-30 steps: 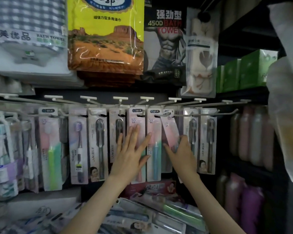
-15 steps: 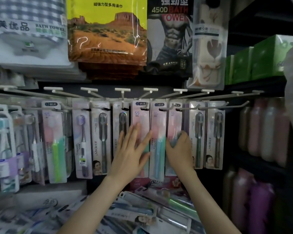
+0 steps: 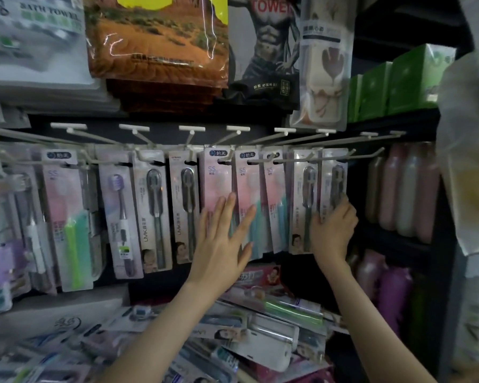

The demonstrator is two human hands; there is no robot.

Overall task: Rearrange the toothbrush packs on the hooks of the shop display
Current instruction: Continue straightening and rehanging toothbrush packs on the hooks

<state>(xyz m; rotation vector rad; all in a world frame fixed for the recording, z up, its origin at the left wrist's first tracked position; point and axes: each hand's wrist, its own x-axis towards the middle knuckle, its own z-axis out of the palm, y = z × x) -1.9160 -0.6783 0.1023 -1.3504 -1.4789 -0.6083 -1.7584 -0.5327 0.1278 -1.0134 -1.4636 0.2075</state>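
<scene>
- Left hand point(image 3: 221, 241): fingers straight and spread, flat on the pink "SS" packs point(image 3: 215, 183) hanging mid-row on the white hooks point(image 3: 192, 128).
- Right hand point(image 3: 333, 230): fingers grip the dark-brush pack point(image 3: 333, 172) hanging at the row's right end.
- "LMK" packs point(image 3: 152, 217) hang further left.
- "BATH TOWEL" bag point(image 3: 39, 37) above.

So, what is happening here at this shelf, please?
A person is sorting hanging toothbrush packs. The left hand lies flat, fingers spread, on the pink packs in the middle. The right hand grips the lower part of the dark-brush pack at the right end of the row.
</scene>
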